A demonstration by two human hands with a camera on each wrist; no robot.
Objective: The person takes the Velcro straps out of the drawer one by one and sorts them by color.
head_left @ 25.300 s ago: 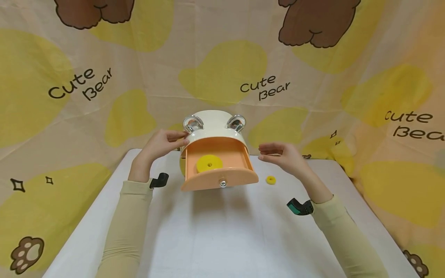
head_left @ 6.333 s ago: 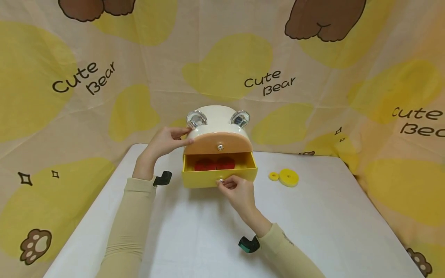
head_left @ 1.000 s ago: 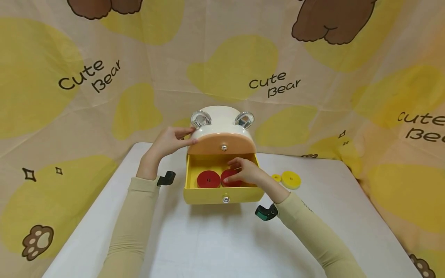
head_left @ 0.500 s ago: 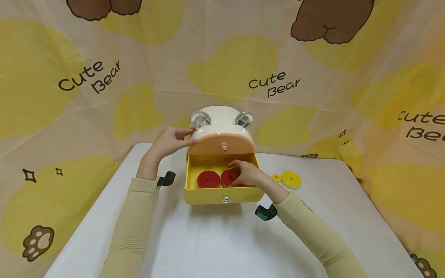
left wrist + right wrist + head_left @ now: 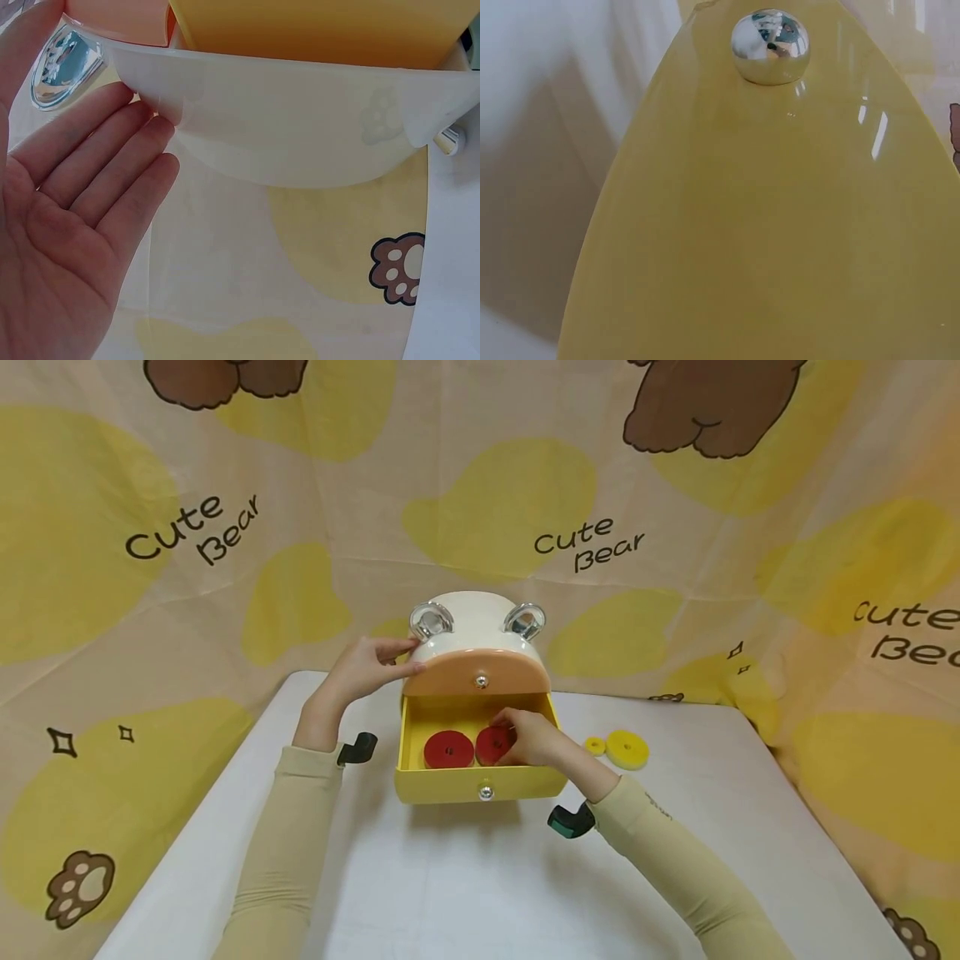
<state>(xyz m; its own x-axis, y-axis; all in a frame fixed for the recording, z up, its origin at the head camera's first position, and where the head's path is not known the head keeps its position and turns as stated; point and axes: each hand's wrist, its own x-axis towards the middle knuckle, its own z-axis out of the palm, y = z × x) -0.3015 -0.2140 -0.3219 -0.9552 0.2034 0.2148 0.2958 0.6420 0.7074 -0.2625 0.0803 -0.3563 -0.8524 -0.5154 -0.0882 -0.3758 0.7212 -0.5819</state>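
Observation:
A white toy cabinet (image 5: 474, 622) with two silvery ears stands on the table. Its orange upper drawer (image 5: 441, 675) is closed; the yellow lower drawer (image 5: 442, 787) is pulled out. Inside lie a left red disc (image 5: 437, 747) and a right red disc (image 5: 487, 743), both with a centre hole. My right hand (image 5: 536, 737) reaches in and holds the right disc by its right side, thumb at the near edge, fingers at the far edge. My left hand (image 5: 352, 681) steadies the cabinet's left side, its straight fingers (image 5: 112, 154) against the white shell in the left wrist view.
Right of the cabinet, a larger yellow disc (image 5: 621, 755) and a smaller yellow disc (image 5: 589, 747) lie side by side on the white table (image 5: 480, 885). A silver knob (image 5: 771, 49) juts from the lower drawer's front. A patterned cloth (image 5: 465, 510) hangs behind.
The upper drawer was open, holding the large yellow disc; it closed and that disc lies outside. My right hand pulled the lower drawer out, then moved from its knob to the right red disc.

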